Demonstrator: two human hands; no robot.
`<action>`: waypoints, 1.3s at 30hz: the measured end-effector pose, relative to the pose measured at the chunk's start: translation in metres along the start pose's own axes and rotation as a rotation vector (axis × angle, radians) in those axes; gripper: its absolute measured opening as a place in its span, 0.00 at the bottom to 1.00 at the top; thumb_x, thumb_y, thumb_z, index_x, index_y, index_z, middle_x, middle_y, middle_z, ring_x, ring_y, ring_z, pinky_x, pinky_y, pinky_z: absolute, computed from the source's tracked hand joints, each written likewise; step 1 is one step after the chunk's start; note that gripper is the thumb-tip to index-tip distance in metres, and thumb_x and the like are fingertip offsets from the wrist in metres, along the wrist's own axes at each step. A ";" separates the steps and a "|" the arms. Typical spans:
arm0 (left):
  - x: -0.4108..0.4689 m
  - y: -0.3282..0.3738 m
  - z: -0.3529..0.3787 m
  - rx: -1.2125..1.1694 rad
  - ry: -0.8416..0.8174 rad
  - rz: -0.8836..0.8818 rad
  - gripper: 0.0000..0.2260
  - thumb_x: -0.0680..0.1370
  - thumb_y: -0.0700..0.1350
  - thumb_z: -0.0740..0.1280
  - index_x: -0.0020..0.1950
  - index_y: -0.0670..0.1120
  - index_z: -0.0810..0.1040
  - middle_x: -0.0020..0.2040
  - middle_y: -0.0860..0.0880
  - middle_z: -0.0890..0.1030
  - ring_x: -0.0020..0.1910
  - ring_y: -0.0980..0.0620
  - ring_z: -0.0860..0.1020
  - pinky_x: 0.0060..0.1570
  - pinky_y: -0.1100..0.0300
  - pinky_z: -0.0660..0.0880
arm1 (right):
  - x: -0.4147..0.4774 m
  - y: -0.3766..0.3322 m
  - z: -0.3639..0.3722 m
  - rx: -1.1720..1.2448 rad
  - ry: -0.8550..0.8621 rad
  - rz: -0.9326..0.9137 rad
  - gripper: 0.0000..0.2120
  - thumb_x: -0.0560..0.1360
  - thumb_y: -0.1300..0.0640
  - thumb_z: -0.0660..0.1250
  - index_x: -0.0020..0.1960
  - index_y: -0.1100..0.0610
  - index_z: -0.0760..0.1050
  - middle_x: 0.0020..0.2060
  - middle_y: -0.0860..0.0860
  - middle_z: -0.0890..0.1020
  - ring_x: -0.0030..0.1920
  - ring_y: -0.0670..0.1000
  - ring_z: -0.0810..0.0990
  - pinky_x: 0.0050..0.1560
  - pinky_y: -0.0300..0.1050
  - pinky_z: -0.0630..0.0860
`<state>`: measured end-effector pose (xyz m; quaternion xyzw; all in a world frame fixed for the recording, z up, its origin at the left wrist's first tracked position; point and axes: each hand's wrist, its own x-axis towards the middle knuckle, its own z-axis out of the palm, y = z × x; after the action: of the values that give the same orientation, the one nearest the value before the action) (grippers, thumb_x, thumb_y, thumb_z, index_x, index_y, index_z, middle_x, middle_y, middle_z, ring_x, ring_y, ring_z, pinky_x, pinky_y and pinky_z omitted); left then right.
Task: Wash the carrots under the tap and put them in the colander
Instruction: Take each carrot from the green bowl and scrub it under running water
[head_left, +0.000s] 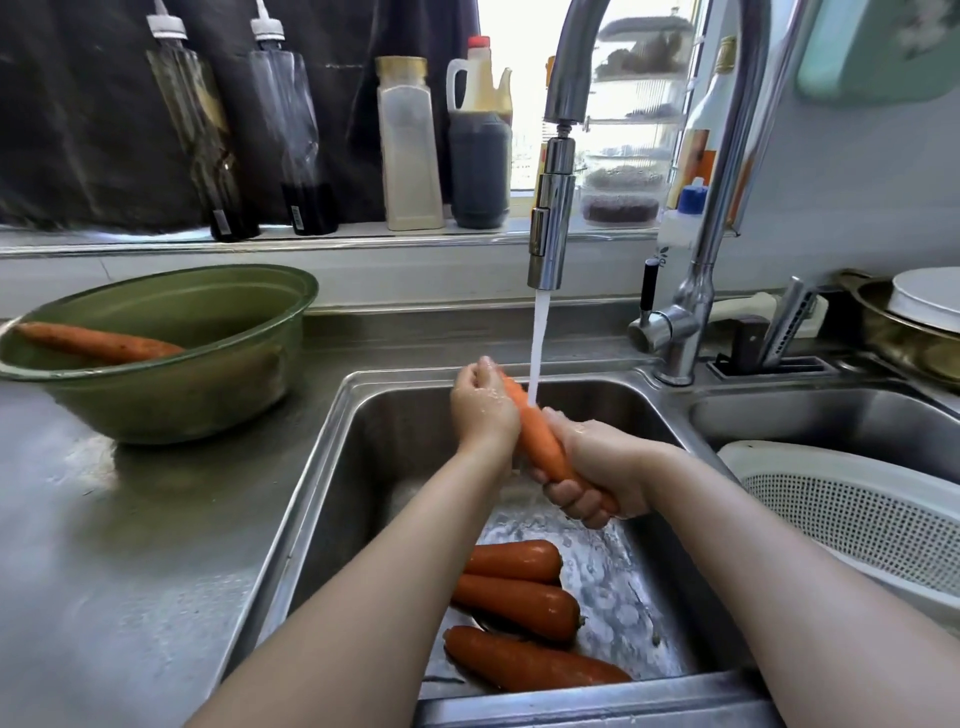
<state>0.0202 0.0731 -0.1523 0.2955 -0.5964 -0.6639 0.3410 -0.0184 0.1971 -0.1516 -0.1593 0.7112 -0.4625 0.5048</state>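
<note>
holding a carrot (540, 441) under the running tap (550, 208) with left hand (480, 405) curled round its top, right hand (597, 473) clenched round its bottom, above three carrots (514, 597) near the sink (374, 441) front edge.

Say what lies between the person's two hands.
A carrot, gripped by the left hand and right hand, directly under the tap's stream; the head view shows it.
</note>
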 end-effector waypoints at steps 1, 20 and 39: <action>0.002 -0.002 -0.005 0.016 -0.044 -0.011 0.12 0.87 0.51 0.58 0.51 0.47 0.77 0.47 0.47 0.80 0.53 0.43 0.81 0.61 0.45 0.78 | 0.001 0.000 0.000 -0.005 0.016 -0.005 0.35 0.80 0.27 0.41 0.39 0.54 0.68 0.25 0.50 0.65 0.21 0.47 0.57 0.23 0.34 0.56; 0.010 0.007 -0.048 -0.323 -0.635 -0.343 0.11 0.85 0.41 0.61 0.67 0.45 0.73 0.69 0.35 0.75 0.63 0.38 0.80 0.65 0.40 0.77 | -0.001 0.005 -0.035 0.329 -0.364 0.079 0.31 0.80 0.32 0.52 0.48 0.59 0.75 0.29 0.51 0.72 0.16 0.41 0.63 0.15 0.32 0.58; 0.039 0.002 -0.076 -0.041 -0.574 -0.265 0.06 0.85 0.43 0.62 0.59 0.47 0.78 0.43 0.44 0.77 0.26 0.54 0.76 0.25 0.67 0.71 | 0.016 0.002 -0.018 -0.032 0.300 -0.145 0.28 0.86 0.39 0.54 0.48 0.61 0.80 0.30 0.52 0.80 0.20 0.46 0.63 0.23 0.36 0.59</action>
<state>0.0577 -0.0036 -0.1586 0.1641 -0.6113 -0.7705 0.0751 -0.0403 0.1959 -0.1618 -0.1474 0.7725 -0.5050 0.3556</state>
